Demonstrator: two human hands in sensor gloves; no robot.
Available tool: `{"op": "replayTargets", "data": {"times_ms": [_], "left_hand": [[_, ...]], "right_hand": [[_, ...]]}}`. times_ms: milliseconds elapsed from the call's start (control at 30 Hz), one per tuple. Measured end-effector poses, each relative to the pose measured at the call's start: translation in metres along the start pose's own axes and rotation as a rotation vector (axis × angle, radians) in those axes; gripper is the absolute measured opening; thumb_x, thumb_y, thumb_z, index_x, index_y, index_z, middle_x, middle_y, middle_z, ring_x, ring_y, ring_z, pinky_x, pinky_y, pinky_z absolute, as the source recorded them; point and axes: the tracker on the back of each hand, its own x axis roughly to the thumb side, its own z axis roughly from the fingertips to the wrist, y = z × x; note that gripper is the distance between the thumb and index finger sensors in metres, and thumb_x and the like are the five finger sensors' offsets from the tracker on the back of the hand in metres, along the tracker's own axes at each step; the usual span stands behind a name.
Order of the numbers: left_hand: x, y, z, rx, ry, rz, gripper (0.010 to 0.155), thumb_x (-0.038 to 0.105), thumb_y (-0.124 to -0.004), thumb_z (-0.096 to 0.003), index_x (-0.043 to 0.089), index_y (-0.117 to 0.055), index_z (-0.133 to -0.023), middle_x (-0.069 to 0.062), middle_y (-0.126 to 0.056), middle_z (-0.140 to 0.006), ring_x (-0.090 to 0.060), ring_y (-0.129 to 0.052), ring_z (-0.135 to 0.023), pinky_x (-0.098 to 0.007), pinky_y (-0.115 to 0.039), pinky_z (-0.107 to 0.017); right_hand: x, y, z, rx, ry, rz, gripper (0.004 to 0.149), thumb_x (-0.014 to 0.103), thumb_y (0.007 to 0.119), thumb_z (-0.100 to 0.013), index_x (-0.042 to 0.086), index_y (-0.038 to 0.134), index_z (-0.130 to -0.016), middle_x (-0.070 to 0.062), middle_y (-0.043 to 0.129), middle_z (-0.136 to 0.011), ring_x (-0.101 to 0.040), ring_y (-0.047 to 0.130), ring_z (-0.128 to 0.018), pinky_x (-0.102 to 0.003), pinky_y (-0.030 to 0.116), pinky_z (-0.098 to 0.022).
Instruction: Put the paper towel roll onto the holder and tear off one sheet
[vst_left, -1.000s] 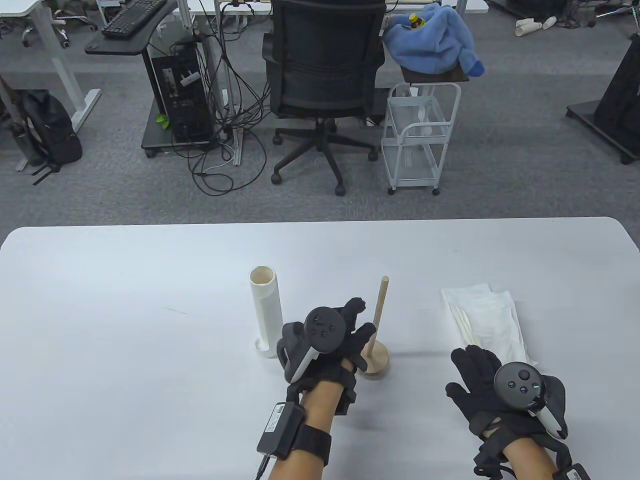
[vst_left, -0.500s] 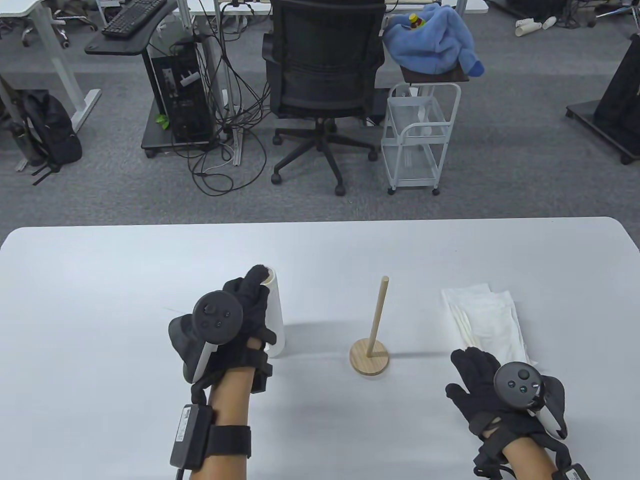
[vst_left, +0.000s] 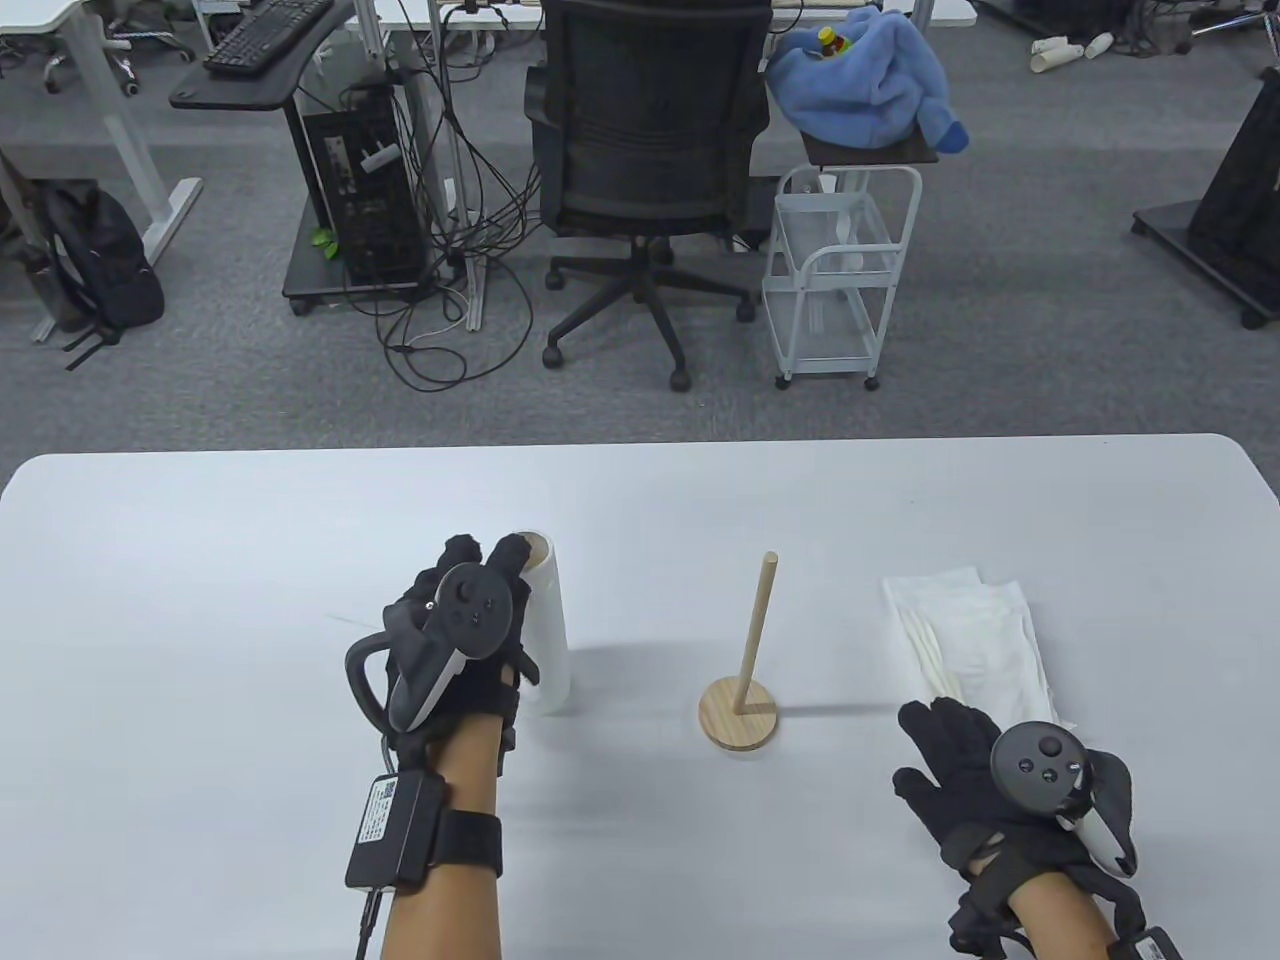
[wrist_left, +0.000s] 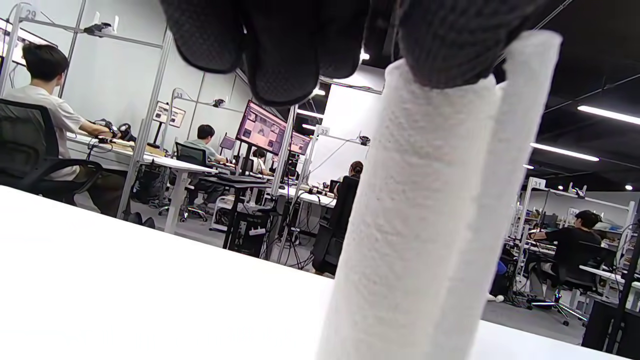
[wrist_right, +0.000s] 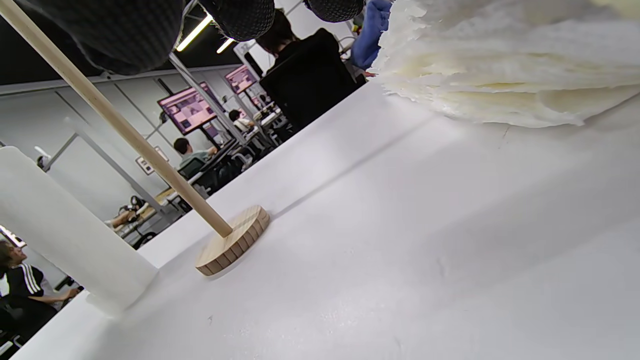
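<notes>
The paper towel roll (vst_left: 546, 625) stands upright on the white table (vst_left: 200, 560), its long axis vertical and its open cardboard core facing up, left of the middle of the table. The left hand (vst_left: 470, 640) is right against it on its left side, fingers curled round the upper part of the roll; in the left wrist view the gloved fingertips (wrist_left: 440, 50) press on the top of the roll's embossed side, so this hand appears to be clamped on the roll, which looks thin, with little paper left on it. To the roll's right, well apart from it, stands the wooden holder (vst_left: 740, 700), a round base with a slim rod (vst_left: 755, 630) rising straight up, parallel to the roll. That shared upright axis is what the coming move turns on: the roll will likely have to be lifted higher than the rod's tip, carried rightward, and lowered so the core slides down over the rod. The left hand is plainly the nearer one to the roll. The right hand (vst_left: 990, 790) lies flat on the table to the right of the holder, fingers spread and holding nothing, its fingertips at the near edge of a pile of loose paper sheets (vst_left: 970, 630), and is closer to the holder's base should it need steadying.
</notes>
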Motion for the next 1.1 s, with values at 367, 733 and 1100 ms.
{"op": "replayTargets", "data": {"times_ms": [367, 733, 1100], "left_hand": [[0.005, 0.017, 0.008, 0.032, -0.038, -0.040, 0.040, 0.044, -0.078, -0.0458, 0.041, -0.080, -0.085, 0.001, -0.073, -0.101, -0.029, -0.088, -0.086, -0.051, -0.069, -0.071], [0.024, 0.115, 0.021, 0.161, -0.096, 0.064, 0.040, 0.045, -0.077, -0.0458, 0.040, -0.081, -0.085, 0.002, -0.079, -0.098, -0.026, -0.095, -0.081, -0.049, -0.072, -0.069], [0.077, 0.194, 0.035, 0.242, -0.183, 0.053, 0.040, 0.045, -0.077, -0.0455, 0.042, -0.082, -0.085, 0.003, -0.080, -0.098, -0.025, -0.096, -0.079, -0.049, -0.072, -0.069]], "right_hand": [[-0.001, 0.000, 0.000, 0.004, 0.004, -0.019, 0.069, 0.054, 0.070, -0.047, 0.035, 0.041, -0.107, -0.013, 0.029, -0.116, -0.043, 0.024, -0.108, -0.063, 0.029, -0.074], [0.002, 0.000, 0.001, 0.011, -0.009, -0.019, 0.070, 0.054, 0.070, -0.047, 0.035, 0.041, -0.107, -0.013, 0.029, -0.116, -0.043, 0.024, -0.108, -0.063, 0.030, -0.074], [0.003, -0.001, 0.003, 0.007, -0.028, -0.040, 0.070, 0.054, 0.070, -0.047, 0.034, 0.041, -0.107, -0.013, 0.029, -0.116, -0.044, 0.025, -0.108, -0.063, 0.030, -0.074]]}}
